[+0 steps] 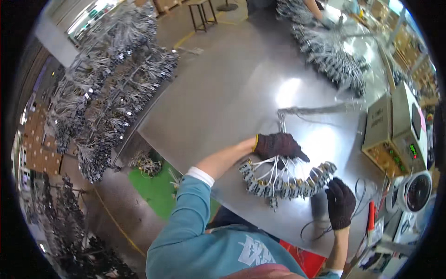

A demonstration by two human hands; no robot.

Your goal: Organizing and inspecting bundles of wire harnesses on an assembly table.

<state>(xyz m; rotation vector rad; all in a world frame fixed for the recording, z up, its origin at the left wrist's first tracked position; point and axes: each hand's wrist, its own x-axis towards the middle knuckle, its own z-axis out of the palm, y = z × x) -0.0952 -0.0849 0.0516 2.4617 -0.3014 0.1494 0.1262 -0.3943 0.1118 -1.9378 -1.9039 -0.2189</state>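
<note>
My left hand [280,146], in a dark knit glove, is closed over the gathered part of a wire bundle [278,171]. Its white leads fan out toward me and end in a curved row of grey connectors [283,189] above the metal table [218,102]. The rest of the bundle's grey cables [320,110] trails off to the right beyond my hand. My right hand [341,203], gloved alike, is at the right end of the row with its fingers drawn together. A thin dark cable [312,224] loops beside it; whatever those fingers hold is too small to make out.
At the right stand a beige instrument [395,135] with a lit green display and a small round fan [413,191]. A red-handled tool [371,215] lies nearby. More harnesses [330,56] cover the far right, where another person's arm [313,8] reaches in. Racks of harnesses [116,88] stand left.
</note>
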